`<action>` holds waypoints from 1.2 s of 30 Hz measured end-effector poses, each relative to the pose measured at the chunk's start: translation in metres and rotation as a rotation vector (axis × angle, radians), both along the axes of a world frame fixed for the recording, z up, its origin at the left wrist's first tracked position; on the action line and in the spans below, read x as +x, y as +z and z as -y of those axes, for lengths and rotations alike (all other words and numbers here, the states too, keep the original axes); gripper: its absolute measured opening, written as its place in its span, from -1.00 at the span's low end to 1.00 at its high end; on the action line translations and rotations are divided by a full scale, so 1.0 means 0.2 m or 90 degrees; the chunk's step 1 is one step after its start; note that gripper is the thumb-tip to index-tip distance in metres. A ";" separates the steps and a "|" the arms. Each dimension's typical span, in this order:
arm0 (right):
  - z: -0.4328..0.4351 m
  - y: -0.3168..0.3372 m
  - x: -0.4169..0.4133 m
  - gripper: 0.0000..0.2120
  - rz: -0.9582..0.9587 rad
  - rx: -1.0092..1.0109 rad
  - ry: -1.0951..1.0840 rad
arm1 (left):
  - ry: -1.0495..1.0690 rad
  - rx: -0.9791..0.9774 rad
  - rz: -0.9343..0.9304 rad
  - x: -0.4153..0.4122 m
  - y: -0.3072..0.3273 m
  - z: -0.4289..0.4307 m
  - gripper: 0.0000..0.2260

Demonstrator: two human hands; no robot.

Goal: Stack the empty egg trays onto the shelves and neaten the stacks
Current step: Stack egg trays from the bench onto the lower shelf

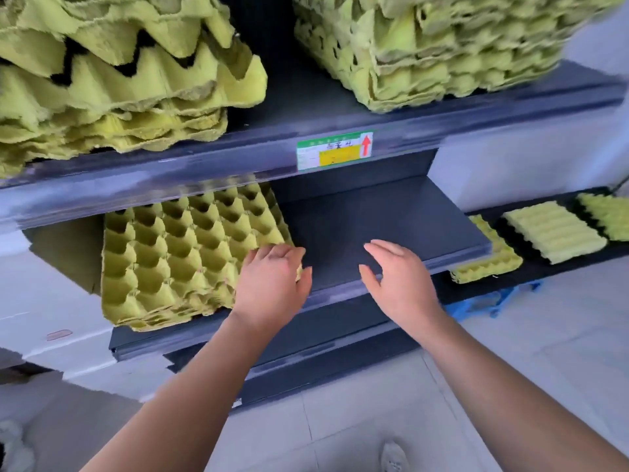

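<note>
At ten o'clock an egg-tray stack [112, 80] runs out past the top and left edges. At one o'clock another egg-tray pile [435, 52] is cut by the top edge and smeared by blur. The shelf label [335, 149], toward twelve, carries print too small to read. The upper shelf lip [170, 178] hides the back rows of the lower tray stack [177, 257], and the left hand [272, 284] covers its four-o'clock corner. At three o'clock the right edge cuts the farthest tray [606, 216].

I hold both bare forearms [190, 386] stretched forward; my left grip [272, 284] lies palm-down, my right grip [400, 281] hovers, fingers relaxed.
</note>
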State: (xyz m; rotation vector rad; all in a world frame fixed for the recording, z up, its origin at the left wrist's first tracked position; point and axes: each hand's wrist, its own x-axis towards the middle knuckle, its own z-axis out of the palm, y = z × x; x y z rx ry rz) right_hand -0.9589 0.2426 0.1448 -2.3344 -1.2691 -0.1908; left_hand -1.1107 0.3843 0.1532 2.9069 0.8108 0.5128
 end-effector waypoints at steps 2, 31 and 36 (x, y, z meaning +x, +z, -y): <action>0.17 -0.02 0.13 -0.75 0.006 0.008 -0.045 | -0.053 0.000 -0.004 0.17 0.00 0.12 -0.81; 2.05 -0.24 2.60 -0.65 -0.088 -0.116 -0.419 | -0.298 -0.086 -0.098 3.10 -0.34 1.73 -0.72; 2.05 -0.28 3.18 -0.63 -0.131 -0.128 -0.429 | -0.286 -0.118 -0.145 3.68 -0.39 1.74 -0.70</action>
